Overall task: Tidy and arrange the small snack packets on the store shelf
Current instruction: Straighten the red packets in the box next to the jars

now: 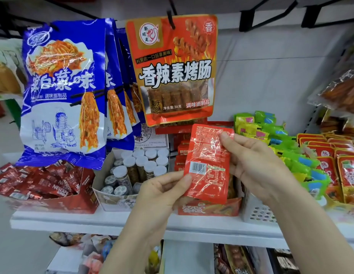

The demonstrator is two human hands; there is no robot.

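Note:
A small red snack packet (208, 165) is held upright in front of the shelf, its back with a barcode facing me. My left hand (164, 191) pinches its lower left corner between thumb and fingers. My right hand (249, 161) grips its right edge, thumb on the upper right corner. Directly behind the packet stands a red display box (209, 209) with more red packets (181, 153) of the same kind in it.
Blue packets (63, 91) and an orange-red packet (174, 70) hang from hooks above. On the white shelf (112, 224) sit a box of Nescafe sachets (39, 182), a box of white-capped jars (140, 167), green packets (281, 143), a white perforated basket (257, 212) and red-yellow packets (338, 165).

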